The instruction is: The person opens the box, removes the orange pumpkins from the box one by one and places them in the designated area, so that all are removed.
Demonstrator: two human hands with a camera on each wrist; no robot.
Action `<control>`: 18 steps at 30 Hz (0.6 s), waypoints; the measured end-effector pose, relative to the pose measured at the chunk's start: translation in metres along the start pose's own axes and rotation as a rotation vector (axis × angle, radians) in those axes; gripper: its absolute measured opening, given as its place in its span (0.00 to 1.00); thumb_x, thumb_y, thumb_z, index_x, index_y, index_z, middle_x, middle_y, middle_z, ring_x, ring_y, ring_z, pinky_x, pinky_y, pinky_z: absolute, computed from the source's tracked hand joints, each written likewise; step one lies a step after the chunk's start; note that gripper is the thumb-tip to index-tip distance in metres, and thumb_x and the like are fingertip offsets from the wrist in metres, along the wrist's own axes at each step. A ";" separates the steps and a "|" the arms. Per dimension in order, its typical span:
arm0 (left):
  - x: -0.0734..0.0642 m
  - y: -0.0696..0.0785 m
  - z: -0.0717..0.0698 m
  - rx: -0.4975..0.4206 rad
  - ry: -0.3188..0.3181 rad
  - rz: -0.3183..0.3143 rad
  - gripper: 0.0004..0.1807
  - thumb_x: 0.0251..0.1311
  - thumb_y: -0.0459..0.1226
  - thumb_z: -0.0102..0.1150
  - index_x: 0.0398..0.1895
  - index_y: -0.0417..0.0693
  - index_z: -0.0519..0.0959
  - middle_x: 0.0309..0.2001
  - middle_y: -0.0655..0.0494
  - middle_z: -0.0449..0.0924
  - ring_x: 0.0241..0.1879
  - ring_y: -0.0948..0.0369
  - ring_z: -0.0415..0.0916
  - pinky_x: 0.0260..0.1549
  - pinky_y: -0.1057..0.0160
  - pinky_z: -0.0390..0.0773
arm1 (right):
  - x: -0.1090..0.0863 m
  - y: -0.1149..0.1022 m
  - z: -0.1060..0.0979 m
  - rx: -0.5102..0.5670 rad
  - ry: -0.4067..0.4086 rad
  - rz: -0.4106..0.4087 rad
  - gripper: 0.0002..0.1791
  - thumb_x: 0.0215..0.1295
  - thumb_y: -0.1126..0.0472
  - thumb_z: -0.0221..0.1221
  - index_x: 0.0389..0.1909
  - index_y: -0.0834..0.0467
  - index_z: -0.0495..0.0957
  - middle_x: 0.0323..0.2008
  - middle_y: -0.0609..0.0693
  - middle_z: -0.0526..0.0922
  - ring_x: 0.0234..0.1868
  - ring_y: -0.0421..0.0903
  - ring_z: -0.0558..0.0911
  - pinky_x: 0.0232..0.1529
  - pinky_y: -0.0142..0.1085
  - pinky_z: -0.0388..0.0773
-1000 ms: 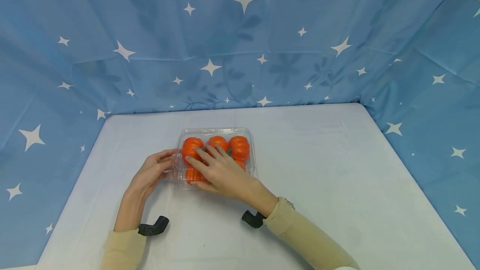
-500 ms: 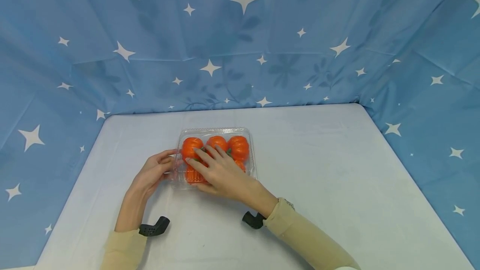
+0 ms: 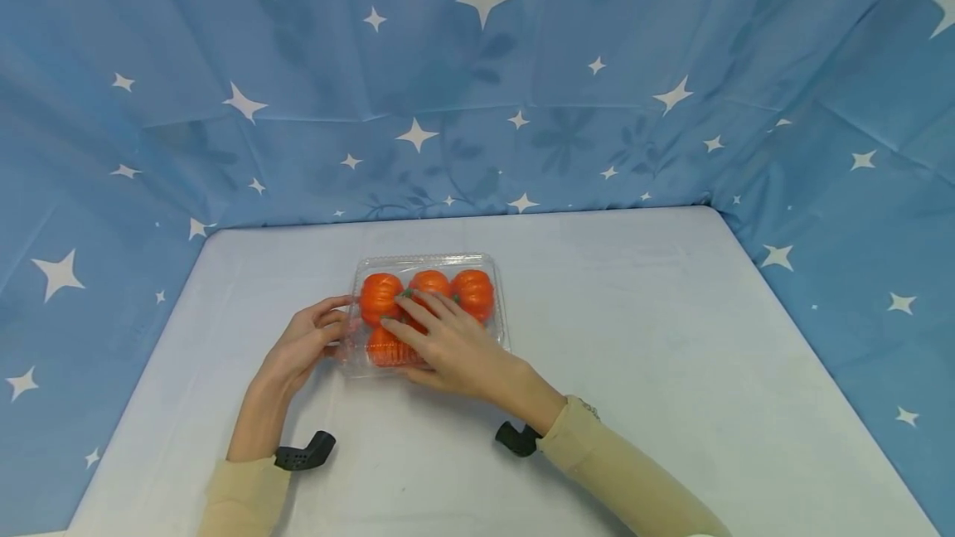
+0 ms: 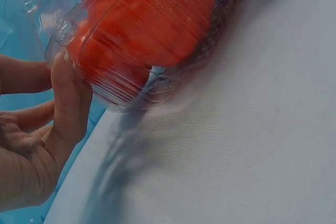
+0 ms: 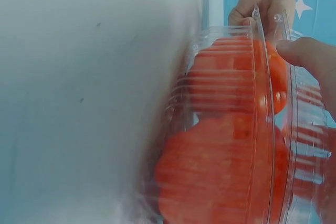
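Observation:
A clear plastic clamshell box (image 3: 425, 261) lies in the middle of the head view. Several orange, ribbed, pumpkin-shaped pieces with green stems (image 3: 472, 294) fill it. My left hand (image 3: 300, 344) holds its left side; in the left wrist view the thumb (image 4: 65, 90) presses the rim near a corner and a finger lies behind. Across the lid rests my right hand (image 3: 458, 355), fingers spread, covering some of the pieces. In the right wrist view its thumb (image 5: 302, 53) is at the lid's rim, and a narrow gap shows between lid and base rims.
A white cloth-covered table (image 3: 634, 355) spreads around the box. Behind and beside it hangs a blue curtain (image 3: 567, 40) with white stars. Black wrist devices (image 3: 306, 452) sit at both sleeves, close above the tabletop.
My right hand has slid slightly to the right over the lid, uncovering more of the left pieces. My left hand and the box have hardly moved.

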State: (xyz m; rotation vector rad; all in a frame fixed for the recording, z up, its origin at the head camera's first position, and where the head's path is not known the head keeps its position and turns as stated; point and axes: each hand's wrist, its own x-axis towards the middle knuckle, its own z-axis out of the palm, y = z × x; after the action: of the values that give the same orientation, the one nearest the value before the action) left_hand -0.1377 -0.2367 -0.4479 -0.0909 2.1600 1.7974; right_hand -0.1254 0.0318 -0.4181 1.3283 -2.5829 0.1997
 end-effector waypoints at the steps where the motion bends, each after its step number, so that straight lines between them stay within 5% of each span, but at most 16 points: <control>1: 0.000 0.000 0.000 0.002 -0.002 -0.003 0.31 0.72 0.31 0.53 0.76 0.36 0.60 0.42 0.56 0.80 0.34 0.64 0.73 0.31 0.65 0.81 | -0.001 0.001 0.000 0.004 -0.005 0.003 0.37 0.67 0.39 0.65 0.73 0.48 0.70 0.73 0.55 0.71 0.74 0.56 0.69 0.72 0.52 0.69; 18: 0.000 0.000 -0.001 -0.009 -0.018 0.000 0.32 0.73 0.29 0.48 0.78 0.35 0.57 0.42 0.54 0.75 0.29 0.64 0.72 0.28 0.65 0.80 | -0.028 0.018 -0.003 0.029 0.012 0.003 0.37 0.65 0.45 0.68 0.73 0.48 0.70 0.72 0.57 0.71 0.74 0.59 0.69 0.73 0.55 0.68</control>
State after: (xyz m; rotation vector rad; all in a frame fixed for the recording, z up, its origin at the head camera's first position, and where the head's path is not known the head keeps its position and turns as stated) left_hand -0.1377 -0.2382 -0.4480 -0.0767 2.1398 1.8004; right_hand -0.1244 0.0646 -0.4232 1.3288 -2.5819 0.2459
